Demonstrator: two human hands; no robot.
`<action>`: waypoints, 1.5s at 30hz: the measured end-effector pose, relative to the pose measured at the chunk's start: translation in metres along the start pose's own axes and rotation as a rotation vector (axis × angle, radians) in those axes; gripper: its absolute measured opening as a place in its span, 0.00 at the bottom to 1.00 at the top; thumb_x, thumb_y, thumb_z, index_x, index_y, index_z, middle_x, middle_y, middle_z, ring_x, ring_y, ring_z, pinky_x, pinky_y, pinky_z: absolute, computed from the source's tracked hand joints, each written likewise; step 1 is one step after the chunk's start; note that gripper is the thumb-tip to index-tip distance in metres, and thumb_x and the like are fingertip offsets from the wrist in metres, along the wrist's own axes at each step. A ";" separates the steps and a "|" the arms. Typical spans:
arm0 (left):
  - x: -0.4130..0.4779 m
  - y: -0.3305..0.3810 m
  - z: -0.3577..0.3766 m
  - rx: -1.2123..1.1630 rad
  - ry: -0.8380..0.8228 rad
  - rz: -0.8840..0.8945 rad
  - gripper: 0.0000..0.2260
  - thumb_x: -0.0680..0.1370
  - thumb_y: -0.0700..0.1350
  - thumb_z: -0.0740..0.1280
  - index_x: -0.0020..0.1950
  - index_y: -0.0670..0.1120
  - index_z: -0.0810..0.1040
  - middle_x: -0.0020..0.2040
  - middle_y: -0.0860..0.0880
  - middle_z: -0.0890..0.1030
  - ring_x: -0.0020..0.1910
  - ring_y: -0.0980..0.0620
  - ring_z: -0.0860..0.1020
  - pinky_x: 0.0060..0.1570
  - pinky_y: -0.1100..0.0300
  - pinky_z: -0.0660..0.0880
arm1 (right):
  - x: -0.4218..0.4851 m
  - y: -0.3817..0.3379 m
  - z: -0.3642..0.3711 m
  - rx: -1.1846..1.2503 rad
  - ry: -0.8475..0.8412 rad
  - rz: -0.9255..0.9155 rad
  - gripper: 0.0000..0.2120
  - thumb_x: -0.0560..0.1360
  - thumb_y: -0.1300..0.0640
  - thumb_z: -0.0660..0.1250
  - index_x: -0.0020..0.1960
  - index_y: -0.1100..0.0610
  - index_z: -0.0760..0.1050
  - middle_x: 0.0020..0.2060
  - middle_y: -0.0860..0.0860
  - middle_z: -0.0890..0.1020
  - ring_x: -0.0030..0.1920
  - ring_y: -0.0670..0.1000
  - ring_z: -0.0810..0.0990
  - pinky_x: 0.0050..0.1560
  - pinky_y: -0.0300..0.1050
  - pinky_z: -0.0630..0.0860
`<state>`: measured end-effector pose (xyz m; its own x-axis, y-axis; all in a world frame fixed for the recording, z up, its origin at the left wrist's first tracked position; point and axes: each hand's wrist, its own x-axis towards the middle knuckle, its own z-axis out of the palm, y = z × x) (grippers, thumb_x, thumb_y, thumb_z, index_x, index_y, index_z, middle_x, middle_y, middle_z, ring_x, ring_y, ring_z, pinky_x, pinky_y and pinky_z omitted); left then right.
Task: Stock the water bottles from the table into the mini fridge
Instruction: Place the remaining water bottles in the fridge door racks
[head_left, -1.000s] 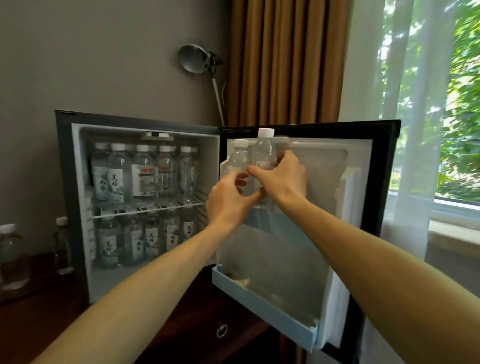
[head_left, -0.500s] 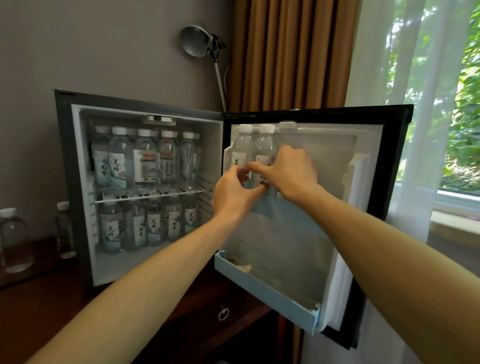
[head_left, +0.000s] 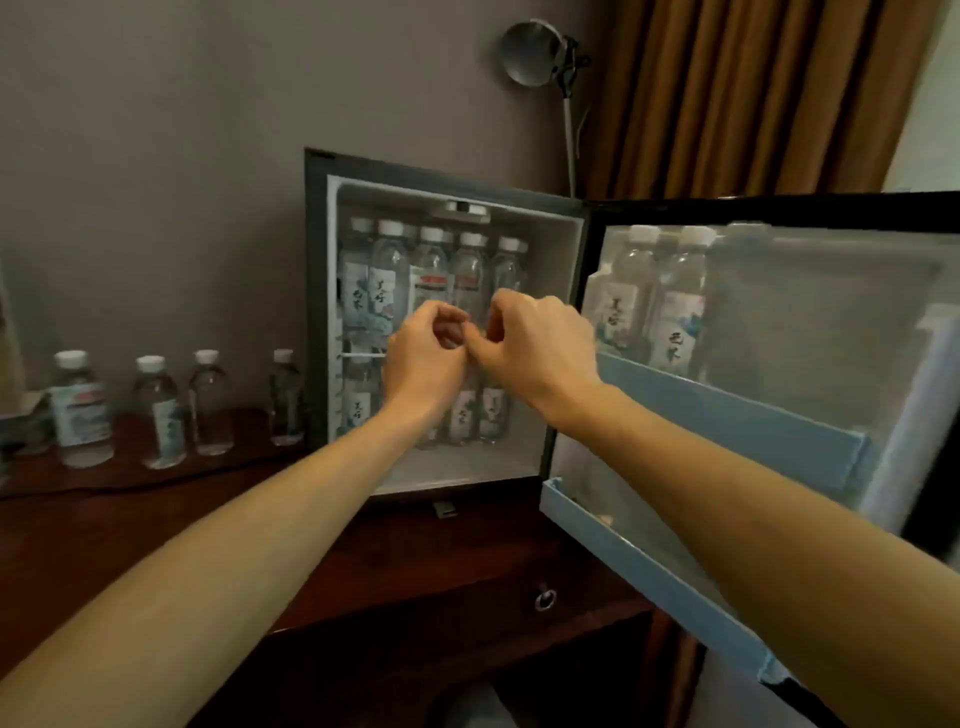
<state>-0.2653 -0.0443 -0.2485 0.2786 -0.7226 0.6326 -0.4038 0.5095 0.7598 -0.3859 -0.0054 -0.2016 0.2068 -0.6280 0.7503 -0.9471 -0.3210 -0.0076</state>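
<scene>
Head-camera view: two bare forearms reach forward from the lower corners and meet in front of the open mini fridge (head_left: 447, 197), where the left hand (head_left: 423, 364) and right hand (head_left: 540, 348) sit knuckle to knuckle, touching at the fingertips. Both hands are loosely curled, fingers (head_left: 441, 317) bent inward toward the palms and together, with nothing visibly gripped in either one. Water bottles (head_left: 389, 275) with white caps fill the fridge's upper shelf in a row, and more stand on the level below, though the hands and wrists cover much of that lower row and the wire shelf between them. Two further bottles (head_left: 649, 301) stand side by side in the upper blue rack (head_left: 727, 415) of the open door (head_left: 779, 208), at its hinge end; a third shape beside them is too blurred to identify. A lower blue door rack (head_left: 649, 566) runs toward the bottom right and is cut off by the right forearm. Four bottles (head_left: 156, 410) remain on the dark wooden surface (head_left: 156, 519) to the left of the fridge, set apart from one another along the grey wall. A small object at the far left edge is cut off and unclear. Labels on the bottles carry print that cannot be read through the motion blur. A silver lamp (head_left: 535, 52) on a thin stem rises behind the fridge, beside brown curtains (head_left: 727, 93). A round drawer pull (head_left: 544, 600) shows on the cabinet front below.
</scene>
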 end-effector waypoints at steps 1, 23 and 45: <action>0.001 -0.010 -0.016 0.016 0.024 -0.020 0.06 0.77 0.41 0.71 0.47 0.54 0.80 0.41 0.56 0.82 0.42 0.56 0.80 0.41 0.52 0.78 | 0.003 -0.016 0.010 0.036 -0.012 -0.009 0.18 0.80 0.39 0.63 0.44 0.53 0.73 0.39 0.52 0.83 0.42 0.57 0.82 0.38 0.49 0.73; 0.014 -0.268 -0.261 0.393 0.239 -0.559 0.24 0.74 0.54 0.77 0.67 0.50 0.77 0.64 0.50 0.82 0.65 0.48 0.78 0.57 0.55 0.74 | 0.038 -0.298 0.259 0.754 -0.540 0.064 0.20 0.76 0.51 0.72 0.65 0.52 0.72 0.59 0.49 0.81 0.58 0.53 0.82 0.56 0.56 0.82; 0.093 -0.400 -0.264 0.340 0.237 -0.578 0.18 0.70 0.52 0.71 0.59 0.61 0.77 0.51 0.56 0.85 0.54 0.52 0.83 0.55 0.45 0.81 | 0.100 -0.344 0.393 0.807 -0.504 0.075 0.27 0.75 0.53 0.74 0.72 0.49 0.70 0.62 0.48 0.83 0.61 0.52 0.83 0.59 0.49 0.80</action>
<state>0.1520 -0.1917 -0.4542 0.6969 -0.6923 0.1874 -0.3728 -0.1264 0.9193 0.0566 -0.2364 -0.3841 0.4125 -0.8379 0.3575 -0.5459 -0.5415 -0.6393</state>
